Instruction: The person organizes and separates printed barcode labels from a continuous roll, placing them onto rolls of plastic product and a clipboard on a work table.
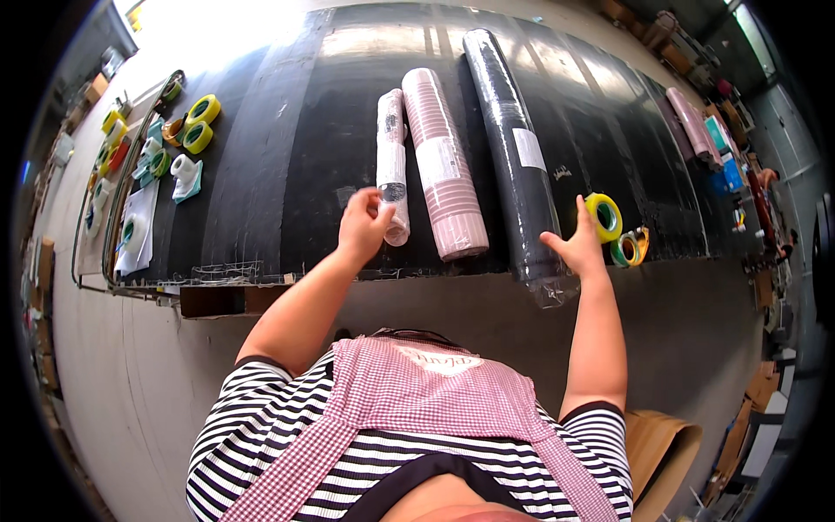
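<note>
My left hand (pixel 364 224) rests on the near end of a thin pink roll (pixel 391 161) lying on the black work surface (pixel 278 157). Beside that roll lies a thicker pink striped roll (pixel 444 165), then a long black roll (pixel 513 148) wrapped in clear film. My right hand (pixel 576 248) is held with fingers apart next to the near end of the black roll, just left of a yellow tape roll (pixel 604 217). A green and orange tape roll (pixel 628 248) lies right of it. The right hand holds nothing.
Several yellow and green tape rolls (pixel 198 122) and white rolls (pixel 183 167) lie at the far left of the surface. Another pink roll (pixel 691 122) lies at the far right. A brown cardboard piece (pixel 661 452) stands by my right side. Grey floor surrounds the surface.
</note>
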Demonstrator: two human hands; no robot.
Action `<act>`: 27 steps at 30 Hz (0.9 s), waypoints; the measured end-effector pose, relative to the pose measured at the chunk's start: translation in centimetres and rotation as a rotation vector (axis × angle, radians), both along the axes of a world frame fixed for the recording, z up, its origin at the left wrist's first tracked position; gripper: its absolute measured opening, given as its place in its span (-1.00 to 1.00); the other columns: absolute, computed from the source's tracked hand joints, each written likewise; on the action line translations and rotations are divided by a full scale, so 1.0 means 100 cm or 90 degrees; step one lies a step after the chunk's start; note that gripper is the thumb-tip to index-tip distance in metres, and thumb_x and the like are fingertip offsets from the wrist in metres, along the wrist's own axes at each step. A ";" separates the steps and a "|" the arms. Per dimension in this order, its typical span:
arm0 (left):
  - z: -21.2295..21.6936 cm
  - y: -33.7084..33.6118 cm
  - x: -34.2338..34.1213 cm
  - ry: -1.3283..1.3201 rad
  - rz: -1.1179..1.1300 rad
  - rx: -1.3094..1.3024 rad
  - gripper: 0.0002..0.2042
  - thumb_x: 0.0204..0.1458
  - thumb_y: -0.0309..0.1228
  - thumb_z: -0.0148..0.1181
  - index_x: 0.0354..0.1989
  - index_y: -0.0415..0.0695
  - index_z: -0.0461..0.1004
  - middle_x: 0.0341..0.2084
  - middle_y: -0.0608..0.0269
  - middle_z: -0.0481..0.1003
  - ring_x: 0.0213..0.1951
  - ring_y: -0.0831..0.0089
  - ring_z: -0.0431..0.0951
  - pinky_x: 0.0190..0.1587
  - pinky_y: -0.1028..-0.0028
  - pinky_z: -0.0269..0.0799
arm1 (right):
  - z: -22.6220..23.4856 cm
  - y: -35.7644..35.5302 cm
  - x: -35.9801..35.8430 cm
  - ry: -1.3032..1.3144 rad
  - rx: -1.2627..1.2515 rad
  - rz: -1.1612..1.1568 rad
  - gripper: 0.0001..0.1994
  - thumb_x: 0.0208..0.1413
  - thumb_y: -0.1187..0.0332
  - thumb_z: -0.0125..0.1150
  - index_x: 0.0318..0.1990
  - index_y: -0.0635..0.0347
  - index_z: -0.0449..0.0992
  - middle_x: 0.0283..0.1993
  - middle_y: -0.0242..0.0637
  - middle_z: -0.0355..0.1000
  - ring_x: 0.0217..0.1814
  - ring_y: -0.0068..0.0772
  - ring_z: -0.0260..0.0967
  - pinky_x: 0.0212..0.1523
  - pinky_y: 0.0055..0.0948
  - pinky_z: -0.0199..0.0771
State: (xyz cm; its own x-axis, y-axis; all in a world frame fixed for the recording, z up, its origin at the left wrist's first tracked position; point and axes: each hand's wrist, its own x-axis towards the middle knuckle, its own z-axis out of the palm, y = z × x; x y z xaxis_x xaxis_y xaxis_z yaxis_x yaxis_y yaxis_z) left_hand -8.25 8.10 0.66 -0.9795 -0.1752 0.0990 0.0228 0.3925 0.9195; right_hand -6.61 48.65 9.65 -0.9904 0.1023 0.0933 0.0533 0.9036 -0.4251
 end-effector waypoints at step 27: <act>0.023 -0.118 0.012 -0.224 -0.271 -0.223 -0.21 0.09 -0.02 0.23 0.43 -0.08 0.05 0.17 -0.13 0.33 0.18 -0.05 0.38 0.24 0.17 0.30 | -0.008 -0.100 0.022 0.170 -0.099 -0.058 -0.30 0.22 0.21 0.26 0.44 0.14 0.09 0.45 0.00 0.11 0.47 0.01 0.07 0.42 -0.17 0.03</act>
State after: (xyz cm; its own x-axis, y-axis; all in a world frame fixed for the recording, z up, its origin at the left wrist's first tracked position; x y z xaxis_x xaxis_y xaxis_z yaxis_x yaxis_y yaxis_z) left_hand -7.01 -3.68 2.95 -0.9407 0.2193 -0.2588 -0.0363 0.6934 0.7196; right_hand -4.42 38.61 8.81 -0.9189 0.2225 0.3257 -0.0018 0.8234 -0.5675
